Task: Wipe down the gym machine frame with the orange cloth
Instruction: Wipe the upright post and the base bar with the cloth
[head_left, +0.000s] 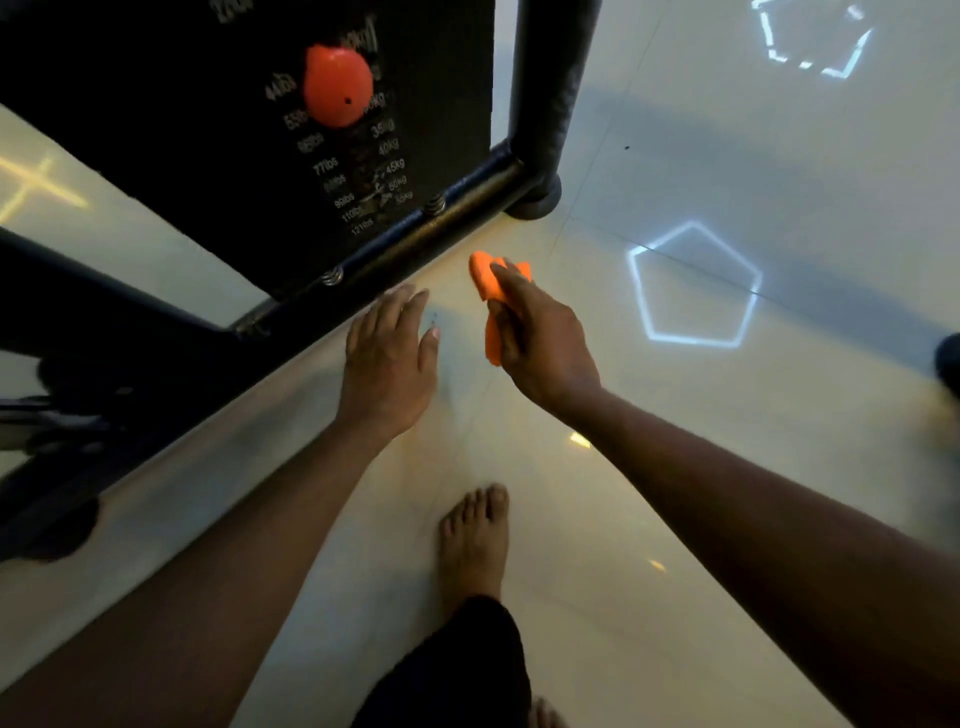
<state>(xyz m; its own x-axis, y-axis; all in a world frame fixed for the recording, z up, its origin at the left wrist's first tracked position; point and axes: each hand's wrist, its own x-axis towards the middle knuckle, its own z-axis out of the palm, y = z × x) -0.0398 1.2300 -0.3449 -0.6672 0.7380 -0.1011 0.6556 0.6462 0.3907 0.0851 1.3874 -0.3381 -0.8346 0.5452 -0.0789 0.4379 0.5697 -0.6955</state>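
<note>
right hand gripping orange cloth, near frame

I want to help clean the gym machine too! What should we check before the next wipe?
1. Orange cloth gripped in the right hand: ok.
2. Cloth touching the frame's bottom bar: not ok, it hangs in the air short of the bar.
3. Left hand out of the cloth's way: ok, open, holding nothing, beside the cloth.
4. Bare foot standing back from the bar: ok.
5. Orange selector pin seated in the weight stack: ok, it sits in the plates.
6. Bar dusty or already clean: cannot tell.
</note>
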